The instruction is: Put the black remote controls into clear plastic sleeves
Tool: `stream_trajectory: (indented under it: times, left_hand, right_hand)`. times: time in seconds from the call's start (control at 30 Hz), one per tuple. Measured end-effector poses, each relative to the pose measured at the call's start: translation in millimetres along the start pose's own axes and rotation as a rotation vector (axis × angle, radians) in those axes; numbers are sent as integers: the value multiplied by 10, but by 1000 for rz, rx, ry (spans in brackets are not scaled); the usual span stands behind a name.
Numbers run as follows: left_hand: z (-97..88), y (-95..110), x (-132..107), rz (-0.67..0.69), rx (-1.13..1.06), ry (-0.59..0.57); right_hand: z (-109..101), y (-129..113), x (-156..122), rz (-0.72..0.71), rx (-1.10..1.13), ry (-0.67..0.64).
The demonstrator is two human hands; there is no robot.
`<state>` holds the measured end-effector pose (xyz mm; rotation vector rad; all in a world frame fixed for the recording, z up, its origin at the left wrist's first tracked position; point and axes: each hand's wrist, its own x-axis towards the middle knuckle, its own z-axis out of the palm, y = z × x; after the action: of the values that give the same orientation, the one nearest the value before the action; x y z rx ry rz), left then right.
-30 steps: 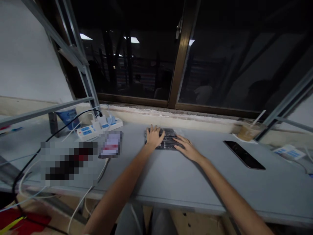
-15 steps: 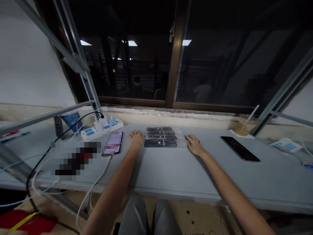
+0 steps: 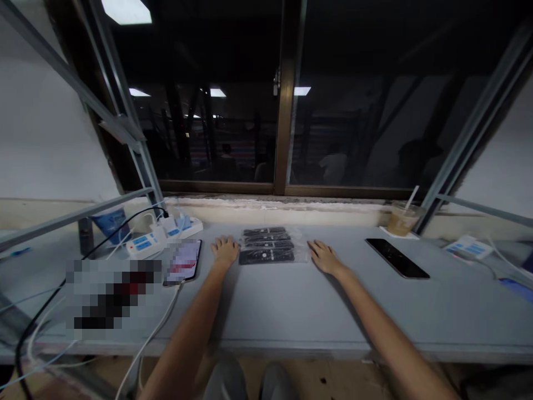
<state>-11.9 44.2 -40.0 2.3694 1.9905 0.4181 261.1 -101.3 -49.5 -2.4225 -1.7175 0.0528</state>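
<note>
Several long black items (image 3: 266, 255), in clear plastic wrapping with small white marks, lie in a row one behind another on the grey table; their exact kind I cannot make out. My left hand (image 3: 225, 250) rests on the tabletop at their left end, fingers spread and holding nothing. At the right end, my right hand (image 3: 325, 256) lies palm down with its fingers stretched out, close to the loose edge of the plastic. Neither hand grips the wrapped items.
A charging phone (image 3: 185, 263) and a white power strip (image 3: 145, 243) with cables stand left, beside a blurred-out patch. Rightward lie a dark phone (image 3: 397, 258) and a plastic cup with a straw (image 3: 401, 220). Metal frame bars rise on both sides before the window.
The camera view has shifted, so the table sits lower and a little further left in it. Both hands and the wrapped items keep their places on the table.
</note>
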Motion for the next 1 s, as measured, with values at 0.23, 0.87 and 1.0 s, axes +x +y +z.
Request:
stream_trajectory:
  times: [0.23, 0.87, 1.0]
  left_hand:
    - [-105, 96, 18, 35, -118, 61]
    - [-74, 544, -395, 607, -162, -157]
    - [-44, 538, -396, 608, -178, -134]
  right_hand:
    - [-10, -4, -17, 8, -5, -1]
    - [87, 60, 28, -13, -24, 44]
    - [96, 65, 39, -22, -46, 32]
